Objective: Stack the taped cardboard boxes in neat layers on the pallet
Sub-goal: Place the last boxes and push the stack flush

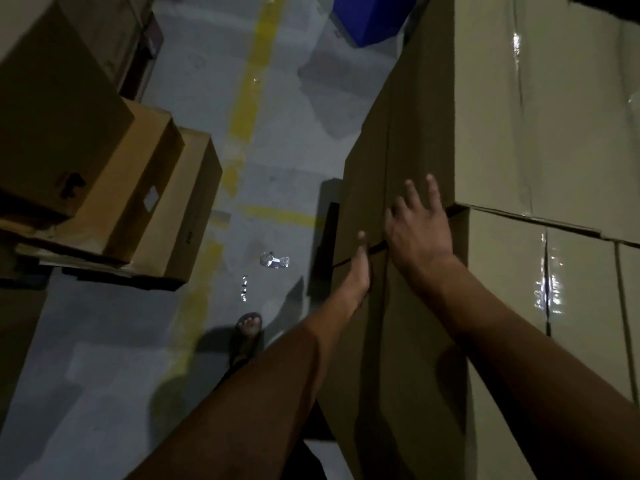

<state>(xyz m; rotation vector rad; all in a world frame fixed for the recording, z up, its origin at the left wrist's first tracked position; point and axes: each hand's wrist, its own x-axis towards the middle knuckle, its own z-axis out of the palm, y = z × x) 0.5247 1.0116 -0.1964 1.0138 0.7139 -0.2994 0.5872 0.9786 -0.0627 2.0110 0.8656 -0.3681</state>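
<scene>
A tall stack of taped cardboard boxes (502, 133) fills the right side, with glossy tape strips on their tops. My right hand (417, 223) lies flat with spread fingers on the dark side face of the stack, near the seam between two boxes. My left hand (358, 271) presses edge-on against the same face a little lower and to the left, thumb pointing up; its fingers are hidden behind the box edge. A dark pallet edge (327, 244) shows at the foot of the stack.
More cardboard boxes (104, 168) sit stepped on a low base at the left. Between the stacks runs a grey floor aisle with a yellow line (249, 98) and crumpled tape scraps (273, 261). My sandalled foot (247, 334) stands there. A blue object (367, 15) is far back.
</scene>
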